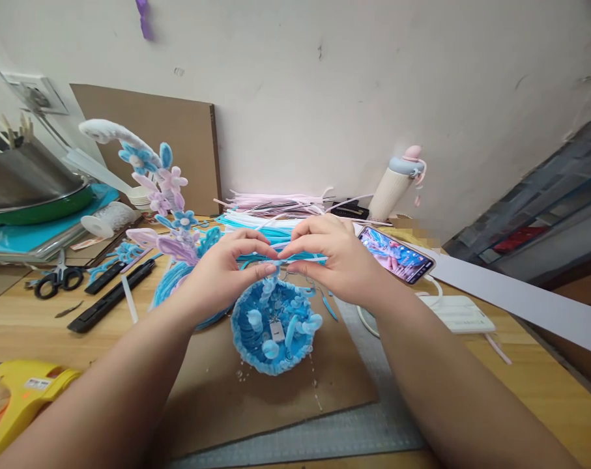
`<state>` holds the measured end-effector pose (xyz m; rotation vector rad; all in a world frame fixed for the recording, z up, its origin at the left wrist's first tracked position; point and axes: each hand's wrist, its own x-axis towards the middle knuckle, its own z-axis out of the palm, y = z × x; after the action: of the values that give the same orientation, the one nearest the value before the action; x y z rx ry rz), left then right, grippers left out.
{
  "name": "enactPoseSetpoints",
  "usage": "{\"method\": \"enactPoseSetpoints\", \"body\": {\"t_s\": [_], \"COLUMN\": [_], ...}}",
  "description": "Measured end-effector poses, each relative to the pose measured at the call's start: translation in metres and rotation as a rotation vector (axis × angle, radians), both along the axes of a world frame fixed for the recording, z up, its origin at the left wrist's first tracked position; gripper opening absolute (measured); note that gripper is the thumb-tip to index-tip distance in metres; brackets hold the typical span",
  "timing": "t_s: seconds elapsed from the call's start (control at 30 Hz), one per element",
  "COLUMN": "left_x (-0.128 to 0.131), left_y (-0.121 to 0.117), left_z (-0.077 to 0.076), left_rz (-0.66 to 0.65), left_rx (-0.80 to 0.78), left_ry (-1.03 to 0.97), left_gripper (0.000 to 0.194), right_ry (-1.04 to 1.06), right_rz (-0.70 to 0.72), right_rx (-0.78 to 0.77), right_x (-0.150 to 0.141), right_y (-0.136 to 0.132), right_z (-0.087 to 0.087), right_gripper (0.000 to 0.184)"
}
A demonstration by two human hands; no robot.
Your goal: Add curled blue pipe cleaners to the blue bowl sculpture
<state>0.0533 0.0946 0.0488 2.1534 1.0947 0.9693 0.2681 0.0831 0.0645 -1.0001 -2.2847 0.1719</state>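
Observation:
My left hand and my right hand meet above a round blue bowl made of fuzzy pipe cleaners. Both hands are closed in a pinch on a pale blue pipe cleaner, whose length shows between my right thumb and fingers. Inside the bowl stand curled light blue pieces and a small white block. Strings of clear beads trail over its side. Behind my left hand rises a stem of pink and blue fuzzy flowers.
Cardboard lies under the bowl, over a cutting mat. Left are a yellow glue gun, scissors and a black utility knife. Pipe cleaner bundles lie behind; a phone, power bank and bottle stand right.

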Motion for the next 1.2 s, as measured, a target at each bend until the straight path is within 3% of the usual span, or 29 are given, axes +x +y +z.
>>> {"method": "enactPoseSetpoints", "body": {"t_s": [0.5,0.93,1.2], "left_x": [0.008,0.006,0.006], "left_y": [-0.002,-0.002,0.001], "left_z": [0.000,0.000,-0.003], "left_rz": [-0.024,-0.041,0.010], "left_rx": [-0.013,0.014,0.094], "left_ry": [0.018,0.040,0.083], "left_gripper": [0.012,0.011,0.009], "right_ry": [-0.065,-0.030,0.050], "right_rz": [0.148,0.338,0.337], "right_rx": [0.110,-0.012,-0.016], "right_x": [-0.002,0.001,-0.003], "right_y": [0.008,0.024,0.024], "right_z": [0.000,0.002,-0.001], "right_gripper": [0.010,0.013,0.008]}}
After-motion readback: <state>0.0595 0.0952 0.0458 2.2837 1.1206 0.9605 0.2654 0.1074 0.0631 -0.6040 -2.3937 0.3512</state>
